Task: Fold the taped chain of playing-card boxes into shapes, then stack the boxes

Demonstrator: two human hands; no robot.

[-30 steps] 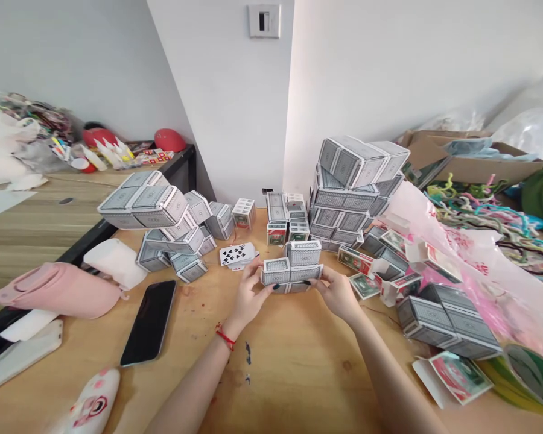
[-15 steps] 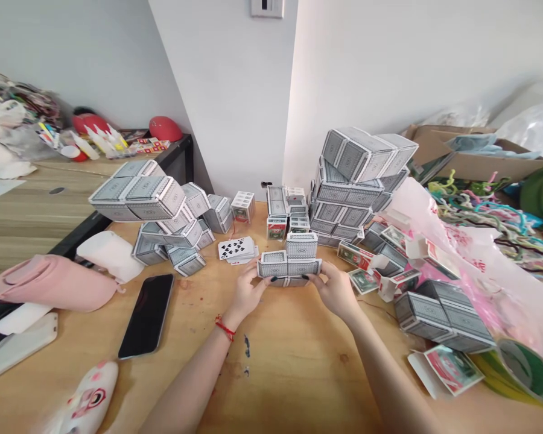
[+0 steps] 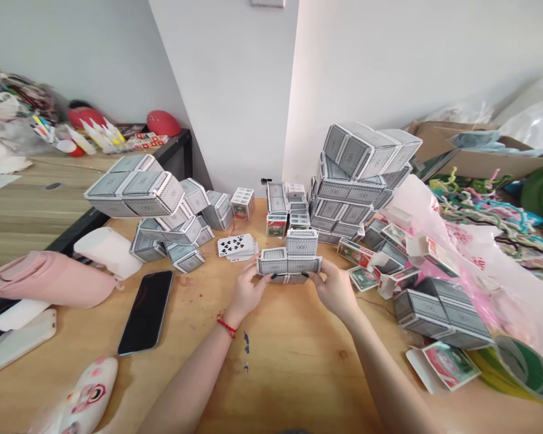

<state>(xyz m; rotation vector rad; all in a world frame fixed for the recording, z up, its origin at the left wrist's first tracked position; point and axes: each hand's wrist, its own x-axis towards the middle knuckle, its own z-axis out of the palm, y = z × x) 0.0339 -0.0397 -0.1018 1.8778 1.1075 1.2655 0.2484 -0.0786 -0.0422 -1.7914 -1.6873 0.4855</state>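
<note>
Both my hands grip a small cluster of grey-backed card decks (image 3: 290, 260) just above the wooden table (image 3: 294, 361). My left hand (image 3: 245, 292) pinches its left end, fingers closed. My right hand (image 3: 335, 290) holds the right end, thumb on the front edge. Two decks lie side by side in the cluster with a third on top. Loose face-up playing cards (image 3: 236, 246) lie just left of the cluster.
A tilted pile of wrapped deck blocks (image 3: 149, 199) stands at the left and a taller stack (image 3: 359, 181) at the back right. A black phone (image 3: 147, 310) lies left of my arm. More decks (image 3: 443, 316), opened card boxes and pink plastic (image 3: 475, 265) crowd the right.
My hands have lifted the cluster slightly and drawn it a little away from me. The camera has tipped down a touch. Nothing else has moved.
</note>
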